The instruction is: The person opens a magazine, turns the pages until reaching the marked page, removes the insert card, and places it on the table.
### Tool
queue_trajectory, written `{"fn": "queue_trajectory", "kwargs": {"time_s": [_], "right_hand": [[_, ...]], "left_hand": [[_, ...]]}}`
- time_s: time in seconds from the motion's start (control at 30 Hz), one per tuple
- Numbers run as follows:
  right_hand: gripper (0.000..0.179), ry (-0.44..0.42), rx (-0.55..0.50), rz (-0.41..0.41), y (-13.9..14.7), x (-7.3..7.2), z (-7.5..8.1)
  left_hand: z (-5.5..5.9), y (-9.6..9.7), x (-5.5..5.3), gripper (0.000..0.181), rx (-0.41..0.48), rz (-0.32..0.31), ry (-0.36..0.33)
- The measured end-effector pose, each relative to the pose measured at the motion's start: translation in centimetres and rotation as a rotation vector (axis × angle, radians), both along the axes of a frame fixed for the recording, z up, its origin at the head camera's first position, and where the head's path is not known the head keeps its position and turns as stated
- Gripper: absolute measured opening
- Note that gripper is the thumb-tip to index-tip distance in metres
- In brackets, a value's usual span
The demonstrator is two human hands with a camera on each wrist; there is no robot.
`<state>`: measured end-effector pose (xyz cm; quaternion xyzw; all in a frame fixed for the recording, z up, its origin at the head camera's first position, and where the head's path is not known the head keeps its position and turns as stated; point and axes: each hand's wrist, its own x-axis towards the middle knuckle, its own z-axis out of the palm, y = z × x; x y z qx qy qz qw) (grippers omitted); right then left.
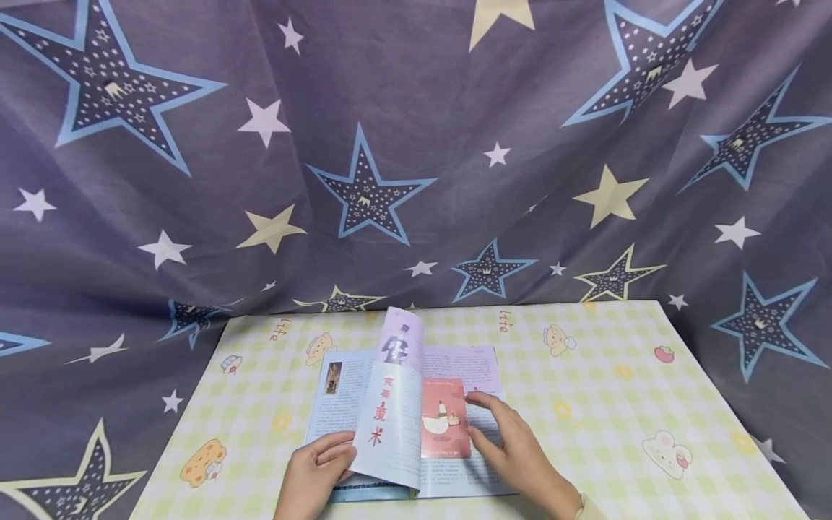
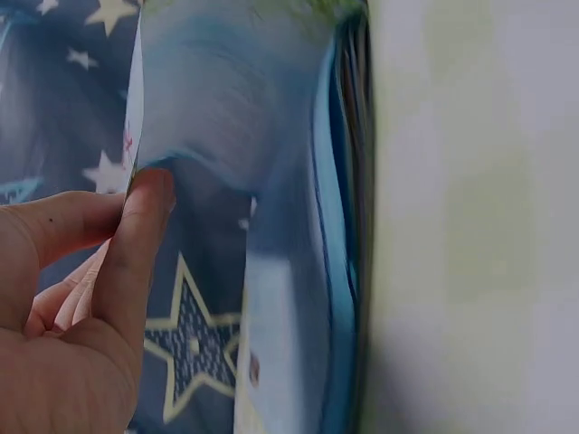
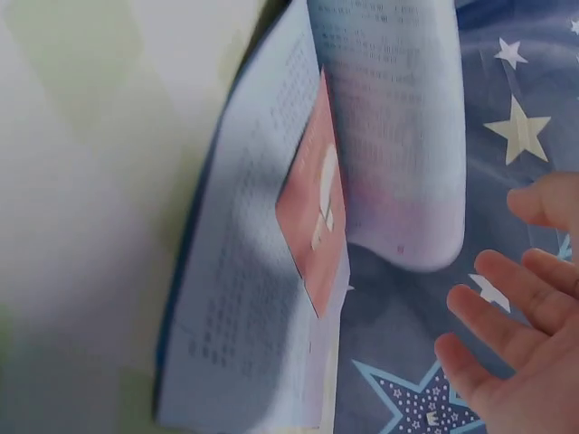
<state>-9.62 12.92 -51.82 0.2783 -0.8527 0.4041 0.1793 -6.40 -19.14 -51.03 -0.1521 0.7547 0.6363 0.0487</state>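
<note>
A magazine (image 1: 464, 473) lies open on the table, printed with dense text on pale blue and lilac pages. My left hand (image 1: 317, 466) pinches the edge of one raised page (image 1: 383, 404) between thumb and fingers; the left wrist view shows this page (image 2: 226, 99) curving up from the others. On the right-hand side lies a coral-red card (image 1: 448, 404) with a white drawing, its left edge beside the raised page. Close by the card's right edge is my right hand (image 1: 513, 448). In the right wrist view its fingers (image 3: 507, 325) are spread and hold nothing, apart from the card (image 3: 317, 208).
A green-and-white checked tablecloth (image 1: 604, 426) with cartoon prints covers the table around the magazine. Behind and beside the table hangs a dark blue-grey cloth (image 1: 448, 188) with stars.
</note>
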Motion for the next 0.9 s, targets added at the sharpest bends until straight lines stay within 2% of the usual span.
{"fn": "queue_trajectory", "kwargs": {"time_s": [0.07, 0.2, 0.37, 0.47, 0.63, 0.9], "right_hand": [[0.058, 0.000, -0.015, -0.004, 0.2, -0.3, 0.1], [0.057, 0.006, -0.030, -0.011, 0.4, -0.7, 0.0], [0.056, -0.006, -0.034, -0.015, 0.6, -0.9, -0.2], [0.056, -0.031, -0.037, -0.021, 0.6, -1.0, -0.3], [0.055, -0.061, -0.039, -0.029, 0.5, -1.1, -0.4], [0.057, -0.085, -0.036, -0.054, 0.6, -1.2, -0.6]], "left_hand": [[-0.2, -0.9, 0.2, 0.034, -0.020, 0.052, -0.023], [-0.7, -2.6, 0.7, 0.034, -0.062, 0.116, -0.059], [-0.9, -4.2, 1.2, 0.032, -0.120, 0.168, -0.095], [-1.0, -4.8, 1.4, 0.034, -0.146, 0.169, -0.096], [-1.1, -5.4, 1.6, 0.040, -0.236, 0.153, -0.085], [-1.4, -5.6, 1.3, 0.037, -0.371, 0.156, -0.110]]}}
